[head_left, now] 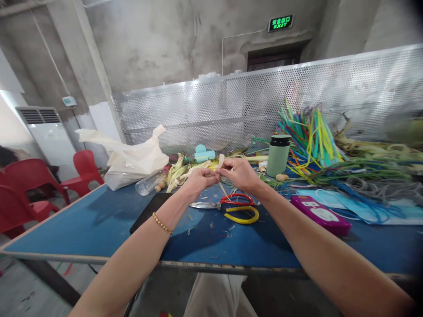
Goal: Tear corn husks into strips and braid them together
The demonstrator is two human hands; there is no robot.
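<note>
My left hand (199, 181), with a gold beaded bracelet at its wrist, meets my right hand (242, 175) above the middle of the table. Both hands are closed in pinches on a thin pale strip of corn husk (221, 160). One end of it sticks up beside my right fingers and a narrow tail hangs below. Scissors (241, 221) with one red and one yellow handle lie under my hands, blades pointing left. Behind my left hand lie pale corn husks (176, 176). The exact grip of the fingertips is too small to make out.
On the blue table (82, 224) are a white plastic bag (135, 154), a clear bottle (147, 185), a black flat object (150, 215), a green jar (278, 158), a purple box (319, 215) and colourful strips (317, 136). A perforated metal panel (198, 105) stands behind. Red chairs (36, 176) are left.
</note>
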